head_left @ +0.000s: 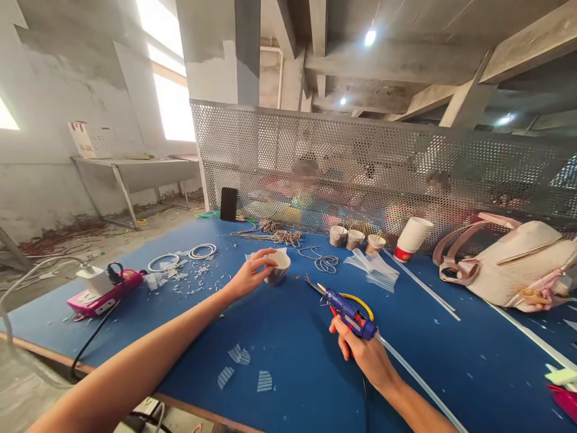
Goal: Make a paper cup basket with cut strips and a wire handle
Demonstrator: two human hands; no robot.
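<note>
1. The left hand (pixel 250 273) was curled round a small white paper cup (pixel 278 265) standing on the blue tabletop (pixel 293 337), fingers closed on its near side and rim.
2. The right hand (pixel 360 352) was clamped on the grip of a blue hot-glue gun with a yellow cable (pixel 349 313); a clear glue stick (pixel 415 376) trailed out its back toward 5 o'clock. The nozzle pointed to 10 o'clock at the cup but sat apart from it, no contact.
3. Progress, as a judgement: the cup in hand looked bare and white, so wrapping on it had not started or barely had.
4. At 1 o'clock from the cup, three small cups wrapped in brownish twine (pixel 355 238) stood in a row, apparently finished. A stack of plain white paper cups with a red base (pixel 412 238) beside them looked untouched.
5. Loose coils of jute twine (pixel 282 234) lay at 12 o'clock of the cup, and a bundle of clear glue sticks (pixel 374 269) at 3 o'clock.
6. Hard to tell:
   - whether any glue was on the cup: its far side was hidden and the fingers covered part of it;
   - whether the trigger was pressed;
   - the people behind the perforated metal screen (pixel 383 162), who were only blurred shapes;
   - the pale pink handbag (pixel 514 264) at 3 o'clock, cut off by the frame edge.
</note>
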